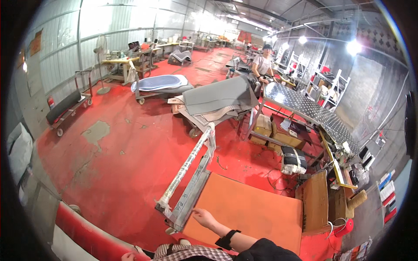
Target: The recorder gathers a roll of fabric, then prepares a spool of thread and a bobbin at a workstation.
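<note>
My right hand [203, 218], with a black band on its wrist, is over the left part of an orange sheet [252, 206]. Its fingers are loosely bent and apart, with nothing visible in them; whether they touch the sheet I cannot tell. The sheet lies flat on a low cart. Beside the hand, at the cart's left end, runs a grey metal beam [189, 198] with marks on it. A push bar [185, 169] wrapped in clear film stands along that end. Only a bit of my left hand [128, 256] shows at the lower edge, near a red and white roll [93, 232]; its fingers are hidden.
Ahead stands a cart piled with grey mats [217, 98]. Behind it, another holds blue-white oval pieces [159, 82]. A person [262, 65] stands by a dotted metal table [300, 102]. Cardboard boxes [311, 204] and a red spool [345, 228] are at right; a dark roll cart [65, 106] is left.
</note>
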`<control>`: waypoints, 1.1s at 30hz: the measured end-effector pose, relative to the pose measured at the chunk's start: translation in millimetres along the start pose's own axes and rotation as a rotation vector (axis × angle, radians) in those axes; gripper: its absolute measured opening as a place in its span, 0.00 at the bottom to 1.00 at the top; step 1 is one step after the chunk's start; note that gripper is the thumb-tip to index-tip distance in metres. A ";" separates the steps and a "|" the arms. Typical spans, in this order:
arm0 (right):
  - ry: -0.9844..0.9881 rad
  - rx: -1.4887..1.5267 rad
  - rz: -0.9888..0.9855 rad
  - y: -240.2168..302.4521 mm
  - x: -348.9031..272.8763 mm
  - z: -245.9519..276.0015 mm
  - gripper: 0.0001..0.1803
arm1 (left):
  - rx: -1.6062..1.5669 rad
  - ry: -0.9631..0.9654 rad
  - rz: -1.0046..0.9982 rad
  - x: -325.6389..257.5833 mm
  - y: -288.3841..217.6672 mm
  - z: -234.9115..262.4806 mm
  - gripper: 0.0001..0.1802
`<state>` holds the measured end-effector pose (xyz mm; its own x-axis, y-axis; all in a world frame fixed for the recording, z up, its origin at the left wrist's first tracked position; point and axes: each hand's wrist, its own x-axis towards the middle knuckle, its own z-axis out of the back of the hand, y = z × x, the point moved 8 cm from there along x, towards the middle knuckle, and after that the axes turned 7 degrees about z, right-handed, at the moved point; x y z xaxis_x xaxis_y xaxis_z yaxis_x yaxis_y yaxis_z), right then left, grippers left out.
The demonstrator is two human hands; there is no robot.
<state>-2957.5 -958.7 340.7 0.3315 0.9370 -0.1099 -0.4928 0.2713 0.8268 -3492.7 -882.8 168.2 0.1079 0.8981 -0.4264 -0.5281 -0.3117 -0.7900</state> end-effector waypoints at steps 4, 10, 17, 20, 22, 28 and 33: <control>-0.080 0.179 0.028 64.3 50.0 11.2 0.31 | 0.090 0.158 -0.048 39.4 -106.0 -19.9 0.12; -0.143 0.036 -0.008 80.3 111.1 -20.1 0.40 | 0.140 0.357 -0.066 169.9 -130.3 0.6 0.10; -0.429 0.008 -0.334 72.1 122.7 -54.2 0.39 | 0.169 0.631 -0.079 344.0 -176.2 17.8 0.07; -0.492 -0.115 -0.358 75.7 116.2 -54.8 0.37 | 0.093 0.609 -0.041 391.2 -191.9 38.5 0.04; -0.564 -0.064 -0.297 67.6 114.9 -52.3 0.36 | 0.060 0.637 0.047 415.3 -217.3 48.9 0.06; -0.539 -0.274 -0.536 84.3 137.6 -38.4 0.35 | 0.072 0.558 -0.108 487.1 -255.1 73.7 0.14; -0.751 -0.409 -0.471 108.7 191.0 8.8 0.33 | -0.074 0.657 0.030 524.1 -244.3 62.1 0.13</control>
<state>-2940.6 -752.1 414.5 0.9228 0.3670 0.1174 -0.3723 0.7704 0.5175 -3359.4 -316.7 165.1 0.5974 0.5200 -0.6105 -0.4823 -0.3752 -0.7916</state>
